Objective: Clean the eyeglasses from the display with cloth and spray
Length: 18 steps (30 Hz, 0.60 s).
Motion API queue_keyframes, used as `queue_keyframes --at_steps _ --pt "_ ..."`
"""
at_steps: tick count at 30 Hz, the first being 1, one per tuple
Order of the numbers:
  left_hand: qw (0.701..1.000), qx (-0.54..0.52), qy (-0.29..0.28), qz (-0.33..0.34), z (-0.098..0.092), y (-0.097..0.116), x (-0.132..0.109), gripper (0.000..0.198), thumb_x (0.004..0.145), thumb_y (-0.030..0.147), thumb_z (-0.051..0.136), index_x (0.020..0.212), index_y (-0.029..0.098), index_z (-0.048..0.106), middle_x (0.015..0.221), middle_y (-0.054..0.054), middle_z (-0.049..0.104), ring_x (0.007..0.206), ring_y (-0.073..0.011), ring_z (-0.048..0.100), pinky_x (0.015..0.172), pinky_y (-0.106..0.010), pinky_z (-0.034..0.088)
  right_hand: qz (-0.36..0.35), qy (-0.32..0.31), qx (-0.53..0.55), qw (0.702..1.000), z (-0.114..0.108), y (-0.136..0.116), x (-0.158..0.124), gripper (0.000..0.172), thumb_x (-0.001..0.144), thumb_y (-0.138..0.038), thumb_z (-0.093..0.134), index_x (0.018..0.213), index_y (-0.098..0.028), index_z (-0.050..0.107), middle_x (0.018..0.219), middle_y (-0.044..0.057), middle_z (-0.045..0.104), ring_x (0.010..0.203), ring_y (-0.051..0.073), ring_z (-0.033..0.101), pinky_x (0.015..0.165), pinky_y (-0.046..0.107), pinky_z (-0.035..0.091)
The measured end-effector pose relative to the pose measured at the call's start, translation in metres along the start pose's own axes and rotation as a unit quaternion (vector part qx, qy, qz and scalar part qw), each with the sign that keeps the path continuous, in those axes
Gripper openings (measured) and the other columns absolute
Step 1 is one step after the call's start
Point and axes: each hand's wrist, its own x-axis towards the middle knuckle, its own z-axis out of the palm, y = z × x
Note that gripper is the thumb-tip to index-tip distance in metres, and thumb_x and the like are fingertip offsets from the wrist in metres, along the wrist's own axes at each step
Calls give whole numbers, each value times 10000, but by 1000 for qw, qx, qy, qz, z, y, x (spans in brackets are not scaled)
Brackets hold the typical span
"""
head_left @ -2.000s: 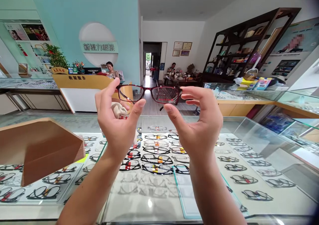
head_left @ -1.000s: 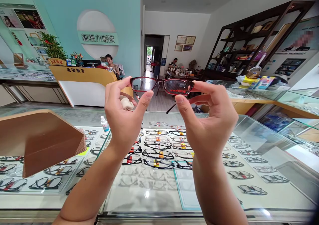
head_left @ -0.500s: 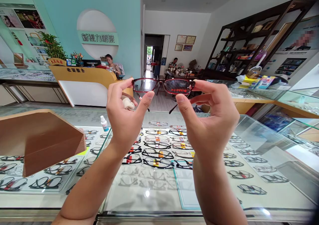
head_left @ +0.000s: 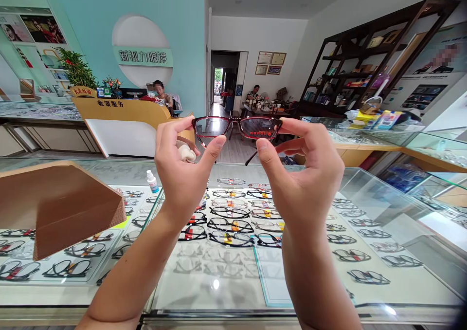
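Observation:
Dark-rimmed glasses with red edging (head_left: 234, 120) are held up at chest height above the glass counter. My left hand (head_left: 184, 167) grips their left end between thumb and fingers, and a crumpled white cloth (head_left: 187, 153) is tucked in its palm. The right end is pinched by my right hand (head_left: 304, 174). Red lettering shows on the right lens. One temple tip hangs down beside my right thumb. Below the hands, rows of spectacle frames (head_left: 230, 224) lie inside the glass display case (head_left: 204, 296).
A brown box (head_left: 73, 198) sits on the counter at the left, beside a small white bottle (head_left: 152, 181). One person (head_left: 162, 96) sits behind the yellow reception desk (head_left: 120, 116), another (head_left: 253, 94) at a table further back. Dark shelves (head_left: 346, 67) stand at the right.
The glasses have shifted very slightly left and tilted a little, and my right hand has moved slightly left with them. Both hands keep their hold.

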Motion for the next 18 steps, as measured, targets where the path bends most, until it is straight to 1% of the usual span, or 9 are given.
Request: queue_keyframes --at_steps 5,10,14,18 --pt "1000 -12 9 -6 1 1 0 524 918 591 909 1256 249 700 1262 -77 719 790 -143 679 741 -354 610 -1 -3 -7 1000 1 2 0 260 999 -408 785 1208 -264 729 1140 65 781 826 210 706 840 473 646" --pt "999 -34 9 -25 1 5 1 500 905 583 921 1220 261 704 1255 -77 707 795 -153 682 750 -371 624 -4 -3 -18 1000 2 3 1 264 967 -364 793 1196 -253 723 1122 49 786 815 198 699 808 440 632" --pt "999 -27 22 -15 1 6 1 488 898 563 932 1209 262 707 1238 -70 716 749 -138 645 724 -363 614 0 -8 -14 1000 2 3 1 267 966 -364 795 1196 -250 721 1125 52 779 814 198 693 807 443 621" --pt "999 -21 25 -5 2 5 1 489 895 529 946 1218 251 705 1226 -60 703 745 -125 641 751 -357 604 -3 -11 -12 1000 3 4 1 258 974 -356 791 1197 -247 719 1124 53 777 813 199 692 798 436 607"
